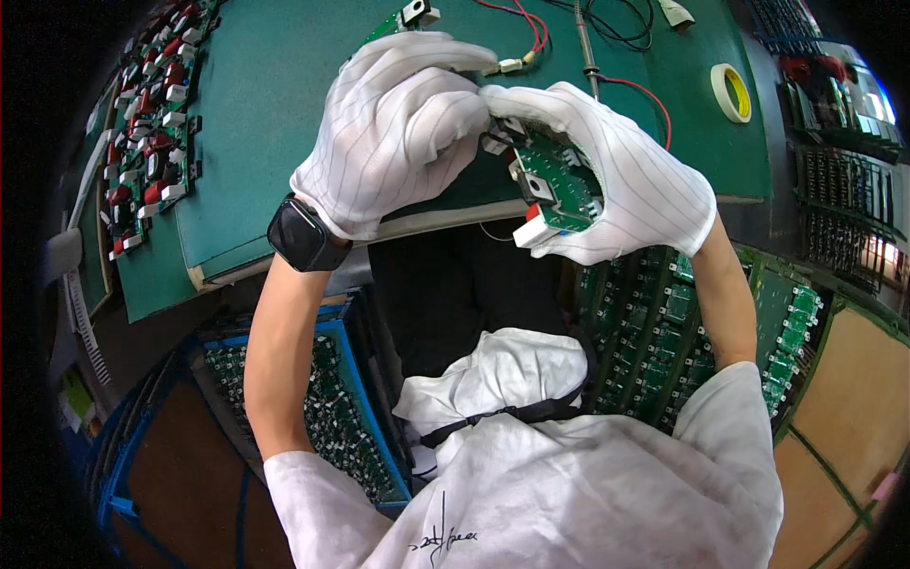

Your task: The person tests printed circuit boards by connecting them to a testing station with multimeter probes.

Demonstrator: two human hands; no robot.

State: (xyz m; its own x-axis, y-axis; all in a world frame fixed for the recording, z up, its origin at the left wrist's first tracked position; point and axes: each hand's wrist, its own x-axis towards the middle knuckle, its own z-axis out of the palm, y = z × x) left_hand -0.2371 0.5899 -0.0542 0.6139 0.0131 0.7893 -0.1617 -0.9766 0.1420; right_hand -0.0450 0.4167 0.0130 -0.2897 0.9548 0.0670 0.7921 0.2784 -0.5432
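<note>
My right hand [626, 180], in a white striped glove, is wrapped round a green circuit board [559, 171]. The board is tilted and carries black parts, a red part and a white block at its near end. My left hand [398, 128], gloved alike, has its fingers curled and pressed together beside the board's far end. What lies in those fingers is hidden. Just past my left fingertips is a small pale connector [512, 65] on red wires. Beyond my left knuckles a second green board [384, 28] shows in part, with a black and white part [417, 12] near it.
A soldering iron [586, 47] and a roll of tape [731, 93] lie on the green table mat [256, 123]. Rows of populated boards [152, 142] stand at the left. A blue-edged tray of boards [353, 408] is below left, and more boards [654, 332] are below right.
</note>
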